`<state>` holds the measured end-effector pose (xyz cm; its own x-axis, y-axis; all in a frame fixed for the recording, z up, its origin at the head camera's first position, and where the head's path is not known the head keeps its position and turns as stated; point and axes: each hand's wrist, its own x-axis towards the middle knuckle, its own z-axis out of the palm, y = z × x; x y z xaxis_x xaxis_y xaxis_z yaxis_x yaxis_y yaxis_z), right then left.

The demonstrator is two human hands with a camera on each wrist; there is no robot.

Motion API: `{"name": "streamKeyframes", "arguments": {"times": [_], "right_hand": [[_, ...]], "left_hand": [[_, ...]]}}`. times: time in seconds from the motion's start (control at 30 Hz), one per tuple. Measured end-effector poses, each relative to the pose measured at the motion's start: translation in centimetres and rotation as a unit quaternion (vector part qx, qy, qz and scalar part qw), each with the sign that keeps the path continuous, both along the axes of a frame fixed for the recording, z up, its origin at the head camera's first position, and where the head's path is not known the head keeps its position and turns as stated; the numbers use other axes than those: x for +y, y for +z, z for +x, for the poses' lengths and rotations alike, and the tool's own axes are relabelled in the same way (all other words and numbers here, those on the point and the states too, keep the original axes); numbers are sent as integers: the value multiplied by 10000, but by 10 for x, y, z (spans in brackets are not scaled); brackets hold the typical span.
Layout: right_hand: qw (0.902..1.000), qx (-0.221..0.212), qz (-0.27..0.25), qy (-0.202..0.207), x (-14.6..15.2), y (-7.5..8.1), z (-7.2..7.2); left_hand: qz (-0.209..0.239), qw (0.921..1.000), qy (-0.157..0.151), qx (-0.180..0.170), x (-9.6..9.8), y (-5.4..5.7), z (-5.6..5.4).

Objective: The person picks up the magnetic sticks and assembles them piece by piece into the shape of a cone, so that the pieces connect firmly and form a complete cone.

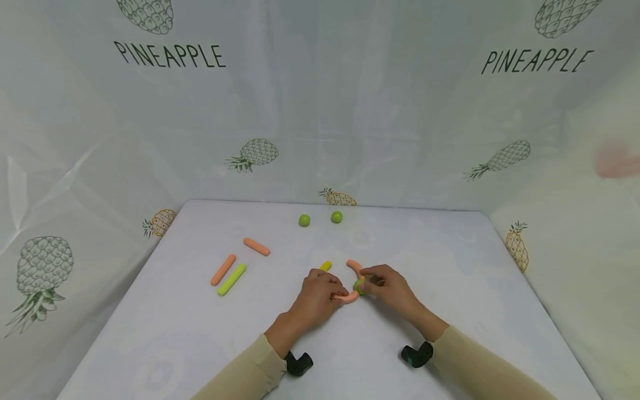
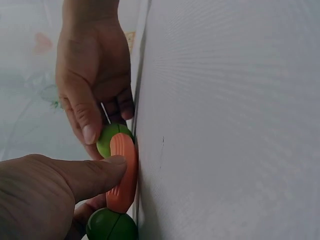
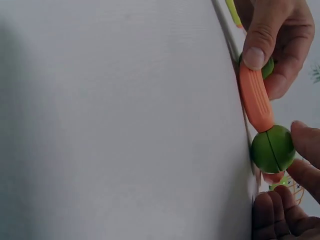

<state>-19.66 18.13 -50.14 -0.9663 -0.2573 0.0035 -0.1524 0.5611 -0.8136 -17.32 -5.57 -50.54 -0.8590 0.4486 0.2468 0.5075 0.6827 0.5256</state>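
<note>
My left hand (image 1: 316, 297) pinches a curved orange stick (image 2: 123, 172), its thumb lying along the grooved side. A green ball (image 3: 273, 149) sits at the stick's far end, with a seam line across it, and my right hand (image 1: 392, 289) holds this ball between thumb and fingers. Another green ball (image 2: 112, 225) is at the stick's near end by the left fingers. Beyond the right fingertips a second curved orange stick (image 1: 354, 265) reaches away from the held ball. Behind the left hand a yellow stick (image 1: 326, 266) shows, partly hidden.
Two loose green balls (image 1: 304, 220) lie near the back edge of the white table (image 1: 450, 278). To the left are two straight orange sticks (image 1: 223, 270) and a yellow-green stick (image 1: 232, 279). A pineapple-print sheet (image 1: 350, 111) hangs behind and at the sides.
</note>
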Motion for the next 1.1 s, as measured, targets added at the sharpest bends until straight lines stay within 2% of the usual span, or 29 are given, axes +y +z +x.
{"name": "streamKeyframes", "arguments": {"times": [0.13,0.27,0.37,0.47,0.53,0.73,0.83,1.1], "right_hand": [[9994,229,187,166,0,-1,3],[9992,314,209,165,1,-3,4],[9992,322,127,211,1,-4,3],[9992,320,104,233,1,-5,3],[9990,353,119,231,2,-6,4],[9992,362,67,158,2,-8,4],[9994,297,90,141,1,-8,4],[9998,156,109,30,1,-7,6]], "left_hand": [[-43,10000,-21,-80,-1,0,0],[-93,9999,-13,-124,-1,0,-2],[-48,9996,95,-265,-3,-1,-4],[143,9982,277,-510,-7,3,-8],[305,9967,395,-633,-10,7,-14],[807,9915,757,-687,-26,15,-35],[1113,9860,974,-772,-33,17,-46],[1581,9703,1553,-970,-46,19,-75]]}}
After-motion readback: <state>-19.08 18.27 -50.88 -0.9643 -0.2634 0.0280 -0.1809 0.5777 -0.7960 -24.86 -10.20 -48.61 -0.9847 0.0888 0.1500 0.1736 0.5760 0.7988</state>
